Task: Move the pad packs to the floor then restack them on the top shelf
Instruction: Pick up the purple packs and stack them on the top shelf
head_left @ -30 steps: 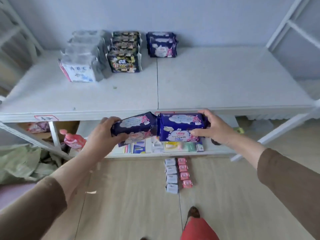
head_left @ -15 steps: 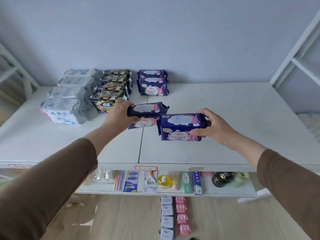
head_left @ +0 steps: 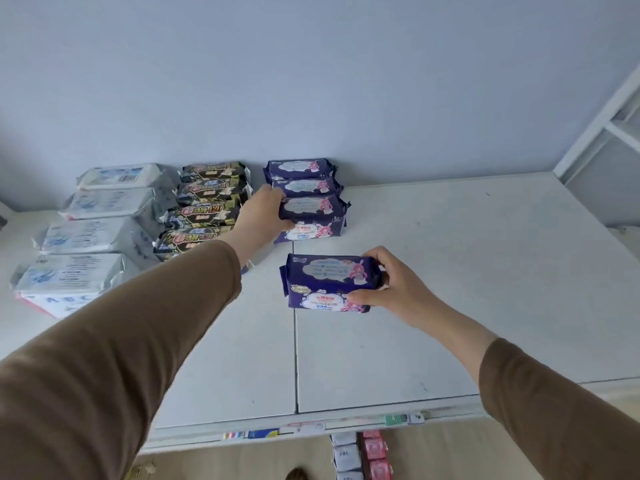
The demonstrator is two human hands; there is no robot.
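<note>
On the white top shelf (head_left: pixel 450 271) a row of dark blue pad packs (head_left: pixel 304 178) runs out from the back wall. My left hand (head_left: pixel 261 216) grips the left end of the front blue pad pack (head_left: pixel 315 216) of that row, which stands against the two behind it. My right hand (head_left: pixel 391 285) holds another blue pad pack (head_left: pixel 329 282) by its right end, upright and nearer to me, over the middle of the shelf. Whether this pack touches the shelf is not clear.
Left of the blue row stand a row of black and gold packs (head_left: pixel 204 202) and a row of white packs (head_left: pixel 97 223). Small white packs (head_left: pixel 346 455) and pink packs (head_left: pixel 375 452) lie on the floor below the shelf's front edge. A white frame (head_left: pixel 602 116) rises at the right.
Both hands rose from below the shelf's edge to above the shelf. My left hand carried its blue pack back against the row by the wall. My right hand moved its pack further in.
</note>
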